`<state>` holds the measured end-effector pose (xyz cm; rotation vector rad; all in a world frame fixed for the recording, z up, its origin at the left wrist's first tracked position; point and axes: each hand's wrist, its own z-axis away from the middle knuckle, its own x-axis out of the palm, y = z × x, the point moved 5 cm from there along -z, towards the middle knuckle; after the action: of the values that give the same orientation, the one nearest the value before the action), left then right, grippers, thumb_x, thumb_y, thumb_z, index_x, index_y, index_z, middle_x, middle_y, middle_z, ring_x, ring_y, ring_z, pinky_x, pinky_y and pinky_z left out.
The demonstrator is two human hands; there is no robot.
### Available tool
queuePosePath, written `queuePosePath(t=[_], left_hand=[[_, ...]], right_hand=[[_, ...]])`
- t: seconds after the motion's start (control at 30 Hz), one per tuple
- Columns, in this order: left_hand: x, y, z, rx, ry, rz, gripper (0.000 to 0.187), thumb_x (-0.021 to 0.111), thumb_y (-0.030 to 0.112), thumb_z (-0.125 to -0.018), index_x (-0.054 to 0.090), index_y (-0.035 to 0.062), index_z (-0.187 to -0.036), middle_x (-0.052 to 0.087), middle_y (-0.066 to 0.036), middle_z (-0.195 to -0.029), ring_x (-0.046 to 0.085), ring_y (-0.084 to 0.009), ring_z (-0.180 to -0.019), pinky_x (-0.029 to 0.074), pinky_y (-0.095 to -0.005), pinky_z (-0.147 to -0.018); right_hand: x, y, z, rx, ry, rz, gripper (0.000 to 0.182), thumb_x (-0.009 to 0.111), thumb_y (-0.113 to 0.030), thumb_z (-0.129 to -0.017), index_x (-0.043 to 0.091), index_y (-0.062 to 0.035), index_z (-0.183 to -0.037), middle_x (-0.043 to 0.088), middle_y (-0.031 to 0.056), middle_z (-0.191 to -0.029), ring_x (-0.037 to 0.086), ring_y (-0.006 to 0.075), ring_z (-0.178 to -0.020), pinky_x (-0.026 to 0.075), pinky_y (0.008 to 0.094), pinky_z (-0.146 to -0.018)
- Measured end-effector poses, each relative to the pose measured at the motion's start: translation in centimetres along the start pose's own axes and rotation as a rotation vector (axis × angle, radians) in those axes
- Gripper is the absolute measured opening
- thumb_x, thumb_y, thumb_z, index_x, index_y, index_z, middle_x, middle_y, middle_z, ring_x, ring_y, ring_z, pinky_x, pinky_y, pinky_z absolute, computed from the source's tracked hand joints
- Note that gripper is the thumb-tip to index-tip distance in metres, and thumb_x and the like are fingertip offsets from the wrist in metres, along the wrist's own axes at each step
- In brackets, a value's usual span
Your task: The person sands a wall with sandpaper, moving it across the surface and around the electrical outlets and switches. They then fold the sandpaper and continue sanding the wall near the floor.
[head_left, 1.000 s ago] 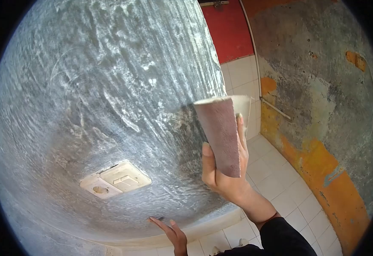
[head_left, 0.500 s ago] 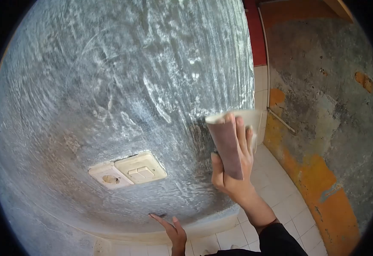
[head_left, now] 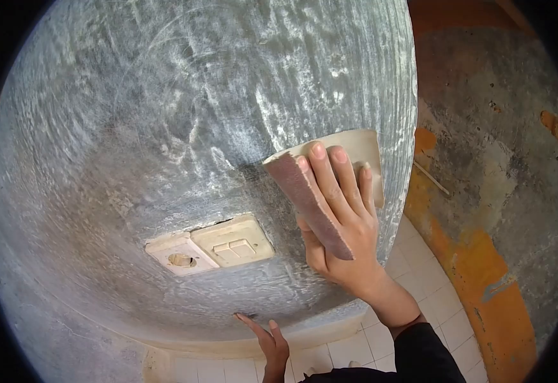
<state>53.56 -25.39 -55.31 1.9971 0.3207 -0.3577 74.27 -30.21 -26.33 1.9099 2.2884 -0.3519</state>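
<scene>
My right hand [head_left: 349, 204] presses a sheet of sandpaper [head_left: 362, 143] against the grey, white-streaked wall [head_left: 183, 127]. The fingers lie over its pale back, and one edge curls up over the hand, showing the brownish-red grit side. The thumb is partly hidden beneath that curled flap. Low in the view my left hand [head_left: 274, 345] holds nothing; its index finger and thumb are apart, and the fingertip rests at the wall. Between the hands and to the left sits a cream light switch [head_left: 233, 241], joined to a socket plate [head_left: 180, 254] with a round hole.
The wall ends at a vertical edge [head_left: 414, 96] just right of my right hand. Beyond it stands another wall [head_left: 483, 140] with worn grey and orange patches and a thin pipe [head_left: 431, 177]. White floor tiles [head_left: 349, 353] lie below.
My right hand has brought the sandpaper onto the wall, moving slightly left and up; the sheet now lies flatter under the fingers. The view has shifted, and my left hand stays low by the wall.
</scene>
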Motion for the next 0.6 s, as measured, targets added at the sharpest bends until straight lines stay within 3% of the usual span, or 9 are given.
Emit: queuePosePath(t=[0.27, 0.5, 0.53, 0.6], left_hand=[[-0.6, -0.4, 0.1, -0.023, -0.039, -0.052, 0.070, 0.035, 0.014, -0.095, -0.011, -0.0074, -0.142, -0.012, -0.027, -0.151, -0.009, -0.0386, -0.141, -0.006, -0.0479, -0.112], [-0.7, -1.1, 0.1, -0.037, -0.045, -0.046, 0.071, 0.037, 0.016, -0.095, -0.011, -0.0061, -0.143, -0.011, -0.026, -0.151, -0.008, -0.0389, -0.141, -0.006, -0.0511, -0.111], [-0.7, -1.2, 0.0, -0.033, -0.051, -0.036, 0.073, 0.038, 0.016, -0.093, -0.011, -0.0073, -0.143, -0.011, -0.028, -0.151, -0.008, -0.0403, -0.141, -0.007, -0.0519, -0.110], [-0.8, -1.4, 0.0, -0.032, -0.060, -0.015, 0.078, 0.042, 0.015, -0.091, -0.012, -0.0097, -0.141, -0.011, -0.031, -0.149, -0.010, -0.0431, -0.140, -0.009, -0.0535, -0.109]], right_hand=[[2.5, -0.3, 6.7, 0.005, -0.156, 0.017, 0.060, 0.053, -0.021, -0.078, 0.047, -0.0092, -0.136, 0.042, 0.0081, -0.143, 0.036, 0.0260, -0.134, 0.020, 0.0463, -0.109], [2.5, -1.5, 2.8, -0.039, -0.051, 0.046, 0.054, 0.049, -0.021, -0.080, 0.051, -0.0142, -0.134, 0.045, 0.0085, -0.141, 0.038, 0.0260, -0.132, 0.027, 0.0450, -0.104], [2.7, -1.5, 3.3, -0.020, -0.156, 0.024, 0.053, 0.050, -0.019, -0.082, 0.049, -0.0109, -0.135, 0.041, 0.0168, -0.142, 0.031, 0.0363, -0.135, 0.021, 0.0552, -0.105], [3.4, -1.7, 5.6, 0.007, -0.159, -0.026, 0.053, 0.050, -0.019, -0.083, 0.049, -0.0103, -0.135, 0.040, 0.0172, -0.143, 0.029, 0.0381, -0.136, 0.021, 0.0572, -0.104]])
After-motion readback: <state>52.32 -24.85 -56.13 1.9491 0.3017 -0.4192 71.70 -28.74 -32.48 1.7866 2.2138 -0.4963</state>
